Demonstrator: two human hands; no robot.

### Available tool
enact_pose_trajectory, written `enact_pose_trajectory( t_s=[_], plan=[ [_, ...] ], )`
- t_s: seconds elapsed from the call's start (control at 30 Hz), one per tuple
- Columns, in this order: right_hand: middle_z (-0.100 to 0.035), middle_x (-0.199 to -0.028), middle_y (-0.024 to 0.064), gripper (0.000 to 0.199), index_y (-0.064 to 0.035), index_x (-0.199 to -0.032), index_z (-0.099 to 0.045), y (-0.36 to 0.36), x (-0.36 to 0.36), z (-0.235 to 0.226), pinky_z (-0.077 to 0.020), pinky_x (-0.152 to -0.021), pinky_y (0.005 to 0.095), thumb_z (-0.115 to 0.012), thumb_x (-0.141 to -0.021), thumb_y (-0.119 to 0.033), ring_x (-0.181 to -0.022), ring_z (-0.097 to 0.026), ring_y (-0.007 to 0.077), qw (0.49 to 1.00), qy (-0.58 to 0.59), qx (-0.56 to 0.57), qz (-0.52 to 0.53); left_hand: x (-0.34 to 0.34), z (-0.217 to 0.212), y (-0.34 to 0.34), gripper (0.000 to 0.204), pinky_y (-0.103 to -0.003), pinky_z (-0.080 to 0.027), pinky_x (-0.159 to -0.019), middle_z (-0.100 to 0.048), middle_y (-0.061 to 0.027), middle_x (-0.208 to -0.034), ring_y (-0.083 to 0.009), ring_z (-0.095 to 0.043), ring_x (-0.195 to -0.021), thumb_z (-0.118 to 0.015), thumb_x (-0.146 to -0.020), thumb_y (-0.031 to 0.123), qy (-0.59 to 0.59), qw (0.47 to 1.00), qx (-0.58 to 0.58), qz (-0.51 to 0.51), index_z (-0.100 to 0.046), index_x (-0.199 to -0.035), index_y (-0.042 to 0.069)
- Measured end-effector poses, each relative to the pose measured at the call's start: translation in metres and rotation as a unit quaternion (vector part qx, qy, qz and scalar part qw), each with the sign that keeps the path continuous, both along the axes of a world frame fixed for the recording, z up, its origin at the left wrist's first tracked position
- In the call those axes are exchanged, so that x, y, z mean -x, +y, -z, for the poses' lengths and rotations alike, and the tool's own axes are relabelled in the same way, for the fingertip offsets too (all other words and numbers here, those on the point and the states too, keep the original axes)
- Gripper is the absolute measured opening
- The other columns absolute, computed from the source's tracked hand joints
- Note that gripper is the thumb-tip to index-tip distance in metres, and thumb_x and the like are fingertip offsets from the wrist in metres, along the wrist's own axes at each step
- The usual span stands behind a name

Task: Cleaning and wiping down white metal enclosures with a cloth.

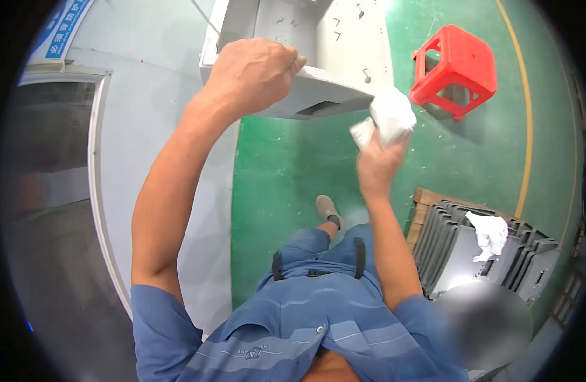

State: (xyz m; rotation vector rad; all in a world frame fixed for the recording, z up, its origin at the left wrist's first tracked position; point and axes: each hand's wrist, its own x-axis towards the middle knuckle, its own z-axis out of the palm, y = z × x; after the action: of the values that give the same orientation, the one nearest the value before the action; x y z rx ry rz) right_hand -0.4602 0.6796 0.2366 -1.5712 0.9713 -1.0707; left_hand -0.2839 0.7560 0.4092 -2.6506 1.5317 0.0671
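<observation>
A light grey sheet-metal box [334, 86], open at the top, stands in front of me, with several small bent tabs on its inner panel and a dark slot in its near wall. At its near left corner, my left hand [255, 73] is closed over the rim; its fingertips are partly hidden. My right hand [382, 162], slightly blurred, grips a bunched white cloth [393, 114] by its lower end. This cloth is just off the box's near right corner; whether it touches the metal I cannot tell.
A red plastic stool [468, 60] stands on the green floor [293, 159] to the right. At the lower right, several grey metal panels [455, 258] stand in a row on a wooden pallet [422, 207], topped by another white cloth [490, 234]. A pale wall [159, 89] runs along the left.
</observation>
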Motion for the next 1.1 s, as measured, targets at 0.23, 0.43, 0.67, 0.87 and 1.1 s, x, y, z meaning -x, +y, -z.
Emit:
enact_pose_trajectory(
  t_s=[0.23, 0.43, 0.67, 0.87, 1.1],
  plan=[
    [-0.06, -0.109, 0.0207, 0.037, -0.0075, -0.121, -0.051, 0.118, -0.085, 0.097, -0.0519, -0.079, 0.0478, -0.056, -0.085, -0.01, -0.097, -0.063, 0.0373, 0.863, 0.236, 0.16, -0.418, 0.029, 0.008, -0.03, 0.033, -0.047, -0.044, -0.06, -0.059, -0.0181, -0.065, -0.0387, -0.056, -0.064, -0.055, -0.095, 0.023, -0.014, 1.0, -0.011, 0.017, -0.06, -0.073, 0.0],
    [-0.06, -0.112, 0.0235, 0.048, -0.0091, -0.123, -0.053, 0.079, -0.055, 0.052, -0.0529, -0.078, 0.0503, -0.064, -0.076, -0.008, -0.101, -0.061, 0.0416, 0.868, 0.274, -0.028, -0.413, 0.041, 0.009, -0.029, 0.036, -0.047, -0.042, -0.057, -0.056, -0.0187, -0.063, -0.0391, -0.054, -0.06, -0.056, -0.095, 0.023, -0.004, 1.0, 0.022, 0.017, -0.055, -0.069, -0.001],
    [-0.055, -0.117, 0.0167, 0.046, -0.0033, -0.112, -0.056, 0.013, -0.023, 0.014, -0.0506, -0.081, 0.0416, -0.078, -0.072, -0.004, -0.097, -0.056, 0.0348, 0.952, -0.022, 0.305, -0.029, 0.053, 0.007, -0.024, 0.038, -0.045, -0.046, -0.057, -0.059, -0.0182, -0.062, -0.0367, -0.06, -0.061, -0.06, -0.091, 0.027, -0.015, 0.998, 0.053, 0.026, -0.059, -0.066, -0.002],
    [-0.053, -0.12, 0.0177, 0.041, -0.0146, -0.115, -0.059, 0.094, 0.022, 0.282, -0.0539, -0.079, 0.0464, -0.067, -0.075, -0.009, -0.1, -0.06, 0.0387, 0.793, 0.413, 0.024, -0.448, 0.064, 0.0, -0.058, 0.031, -0.044, -0.042, -0.058, -0.058, -0.0178, -0.065, -0.0359, -0.056, -0.059, -0.062, -0.091, 0.026, -0.005, 1.0, -0.01, -0.002, -0.064, -0.078, -0.002],
    [-0.052, -0.112, 0.0162, 0.045, -0.0009, -0.109, -0.052, 0.027, 0.006, 0.034, -0.0551, -0.075, 0.0386, -0.059, -0.068, 0.015, -0.088, -0.063, 0.0324, 0.961, -0.249, -0.084, -0.093, 0.063, 0.01, -0.021, 0.03, -0.041, -0.043, -0.056, -0.058, -0.0168, -0.062, -0.032, -0.058, -0.058, -0.063, -0.091, 0.027, -0.022, 0.999, 0.012, -0.038, -0.067, -0.085, -0.002]
  ],
)
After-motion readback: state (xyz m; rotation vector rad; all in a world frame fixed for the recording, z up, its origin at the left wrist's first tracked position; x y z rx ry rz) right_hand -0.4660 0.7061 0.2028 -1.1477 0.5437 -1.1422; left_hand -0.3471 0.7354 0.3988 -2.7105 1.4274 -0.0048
